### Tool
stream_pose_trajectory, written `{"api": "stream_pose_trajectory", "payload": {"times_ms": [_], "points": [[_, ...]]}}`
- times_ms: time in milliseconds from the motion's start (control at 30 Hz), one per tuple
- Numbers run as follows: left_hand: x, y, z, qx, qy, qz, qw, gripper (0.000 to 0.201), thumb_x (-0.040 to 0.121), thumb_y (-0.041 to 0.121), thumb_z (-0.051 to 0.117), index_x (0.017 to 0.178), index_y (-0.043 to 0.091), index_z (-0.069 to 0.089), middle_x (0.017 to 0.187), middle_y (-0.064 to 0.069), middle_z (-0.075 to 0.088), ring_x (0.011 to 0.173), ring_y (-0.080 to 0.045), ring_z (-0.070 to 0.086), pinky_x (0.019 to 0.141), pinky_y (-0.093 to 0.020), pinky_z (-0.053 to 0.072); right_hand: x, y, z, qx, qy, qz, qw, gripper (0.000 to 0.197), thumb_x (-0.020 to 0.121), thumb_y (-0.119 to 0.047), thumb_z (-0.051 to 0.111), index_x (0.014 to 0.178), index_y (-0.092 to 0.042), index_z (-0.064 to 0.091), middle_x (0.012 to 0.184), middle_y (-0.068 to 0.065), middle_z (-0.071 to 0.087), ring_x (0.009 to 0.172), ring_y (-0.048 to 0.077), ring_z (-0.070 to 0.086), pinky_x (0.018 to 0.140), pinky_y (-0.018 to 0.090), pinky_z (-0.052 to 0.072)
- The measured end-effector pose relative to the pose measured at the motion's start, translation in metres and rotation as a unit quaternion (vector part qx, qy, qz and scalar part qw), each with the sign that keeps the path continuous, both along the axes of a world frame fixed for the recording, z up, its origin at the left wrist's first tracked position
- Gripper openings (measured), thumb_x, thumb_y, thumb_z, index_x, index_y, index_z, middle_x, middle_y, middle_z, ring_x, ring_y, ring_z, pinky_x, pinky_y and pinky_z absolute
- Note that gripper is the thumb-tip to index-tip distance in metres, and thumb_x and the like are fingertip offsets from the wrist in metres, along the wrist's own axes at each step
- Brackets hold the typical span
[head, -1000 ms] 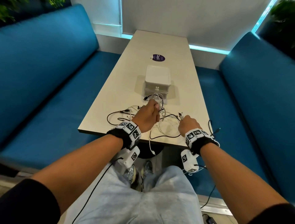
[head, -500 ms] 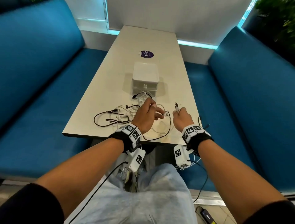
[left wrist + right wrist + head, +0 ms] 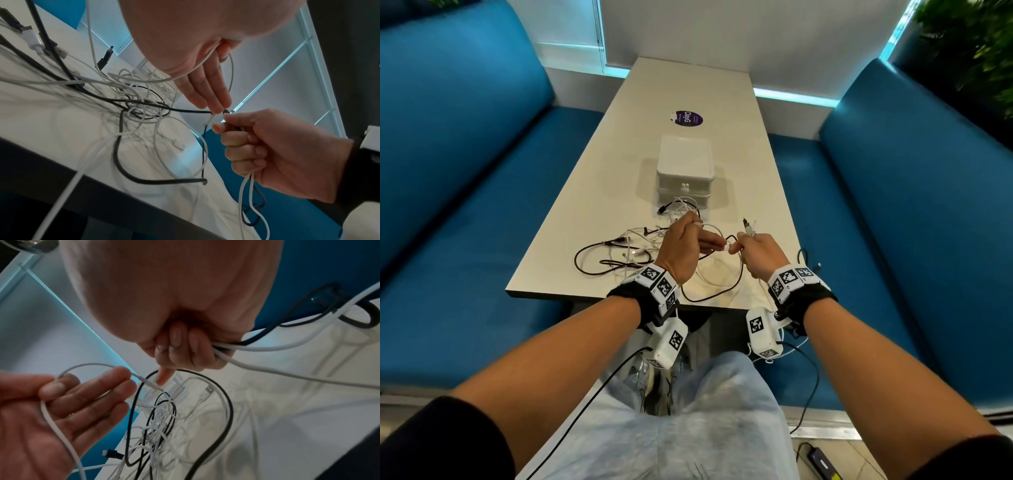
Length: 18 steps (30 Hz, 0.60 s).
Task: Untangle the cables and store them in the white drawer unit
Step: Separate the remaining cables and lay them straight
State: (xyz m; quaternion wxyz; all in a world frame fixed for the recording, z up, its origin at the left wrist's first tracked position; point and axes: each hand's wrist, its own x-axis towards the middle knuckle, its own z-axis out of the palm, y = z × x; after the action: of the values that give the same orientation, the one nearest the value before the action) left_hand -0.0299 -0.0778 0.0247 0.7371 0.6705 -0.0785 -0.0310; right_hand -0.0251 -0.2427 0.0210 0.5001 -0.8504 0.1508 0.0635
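A tangle of black and white cables (image 3: 633, 247) lies on the near end of the pale table (image 3: 592, 192), in front of the white drawer unit (image 3: 684, 164), whose drawers are closed. Just above the table's near edge my two hands meet. My left hand (image 3: 717, 244) pinches the plug end of a white cable (image 3: 209, 121) at its fingertips (image 3: 216, 105), and that cable loops back under the thumb. My right hand (image 3: 738, 247) grips a bundle of white and black cables (image 3: 236, 345) in its fist, with the index finger (image 3: 163, 376) touching the same plug.
Blue benches (image 3: 465, 171) flank the table on both sides. A purple sticker (image 3: 689, 118) lies beyond the drawer unit. Some cable ends (image 3: 804, 260) hang over the table's right edge. A power adapter (image 3: 822, 466) sits on the floor at lower right.
My hands have come together: the left hand moved right from over the tangle with the white cable, and the right hand shifted in to meet it at the plug.
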Motion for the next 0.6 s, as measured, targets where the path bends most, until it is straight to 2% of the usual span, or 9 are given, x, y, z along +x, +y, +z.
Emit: {"api": "stream_pose_trajectory", "payload": {"times_ms": [100,167,233,267,333,400,467,500,600], "points": [[-0.003,0.002,-0.003,0.017,0.000,-0.035,0.999,0.023,0.096,0.007,0.024,0.078,0.009,0.038,0.081,-0.024,0.072,0.080,-0.036,0.072,0.079,-0.037,0.055,-0.002,0.004,0.003,0.017,0.048,0.041,0.998,0.044,0.096,-0.038,0.044,0.079,-0.010,0.074,0.053,-0.001,0.038,0.044,0.016,0.034,0.045,0.025,0.028],[-0.005,0.002,-0.003,0.058,-0.004,-0.051,0.997,0.026,0.092,0.017,0.028,0.069,0.009,0.039,0.075,-0.017,0.074,0.084,-0.030,0.073,0.085,-0.035,0.053,-0.003,0.008,0.003,0.028,0.074,0.054,0.995,0.050,0.094,-0.045,0.046,0.083,-0.007,0.076,0.051,-0.001,0.036,0.042,0.015,0.032,0.043,0.025,0.026],[-0.008,0.004,0.001,0.128,-0.027,-0.062,0.989,0.034,0.089,0.021,0.031,0.057,0.014,0.039,0.053,-0.003,0.061,0.073,-0.009,0.070,0.074,-0.022,0.045,-0.004,0.009,0.001,0.022,0.086,0.061,0.994,0.050,0.094,-0.046,0.049,0.088,-0.004,0.075,0.054,0.001,0.035,0.043,0.015,0.032,0.043,0.025,0.027],[-0.009,0.004,0.005,0.172,-0.045,-0.070,0.982,0.038,0.090,0.019,0.033,0.052,0.020,0.039,0.054,-0.011,0.052,0.061,0.003,0.061,0.064,-0.015,0.039,-0.005,0.008,0.001,0.005,0.092,0.067,0.993,0.048,0.094,-0.044,0.050,0.089,-0.002,0.074,0.055,0.002,0.036,0.044,0.016,0.033,0.044,0.026,0.028],[-0.012,0.005,0.005,0.279,-0.072,-0.109,0.951,0.047,0.097,0.012,0.037,0.052,0.022,0.048,0.068,-0.012,0.061,0.052,0.008,0.051,0.053,-0.009,0.032,-0.006,0.006,-0.003,-0.058,0.112,0.087,0.988,0.039,0.091,-0.035,0.055,0.086,0.000,0.070,0.057,0.004,0.041,0.045,0.018,0.036,0.046,0.026,0.030],[-0.013,0.005,-0.006,0.376,-0.077,-0.165,0.908,0.036,0.095,0.021,0.041,0.067,0.010,0.061,0.068,-0.007,0.063,0.057,0.002,0.056,0.056,-0.015,0.041,-0.005,0.006,-0.007,-0.141,0.126,0.106,0.976,0.026,0.087,-0.027,0.057,0.086,-0.001,0.064,0.063,0.007,0.049,0.050,0.021,0.044,0.049,0.024,0.033],[-0.014,0.004,-0.020,0.455,-0.106,-0.191,0.863,0.038,0.085,0.035,0.038,0.080,0.006,0.063,0.075,-0.010,0.063,0.071,-0.020,0.060,0.068,-0.037,0.049,-0.005,0.006,-0.011,-0.213,0.121,0.097,0.965,0.026,0.086,-0.026,0.057,0.096,-0.003,0.063,0.080,0.011,0.060,0.069,0.027,0.057,0.056,0.027,0.038],[-0.015,0.005,-0.025,0.488,-0.126,-0.198,0.841,0.038,0.082,0.036,0.037,0.083,0.007,0.062,0.080,-0.010,0.064,0.075,-0.027,0.058,0.070,-0.041,0.049,-0.005,0.006,-0.012,-0.236,0.113,0.085,0.962,0.029,0.086,-0.028,0.056,0.101,-0.004,0.063,0.089,0.012,0.062,0.081,0.030,0.061,0.061,0.028,0.040],[-0.018,0.008,-0.032,0.532,-0.175,-0.215,0.801,0.029,0.088,0.031,0.040,0.084,0.011,0.059,0.086,-0.007,0.062,0.079,-0.029,0.056,0.074,-0.038,0.044,-0.006,0.006,-0.014,-0.245,0.087,0.067,0.963,0.032,0.088,-0.034,0.055,0.102,-0.006,0.060,0.098,0.014,0.063,0.092,0.033,0.061,0.063,0.028,0.039]]}}
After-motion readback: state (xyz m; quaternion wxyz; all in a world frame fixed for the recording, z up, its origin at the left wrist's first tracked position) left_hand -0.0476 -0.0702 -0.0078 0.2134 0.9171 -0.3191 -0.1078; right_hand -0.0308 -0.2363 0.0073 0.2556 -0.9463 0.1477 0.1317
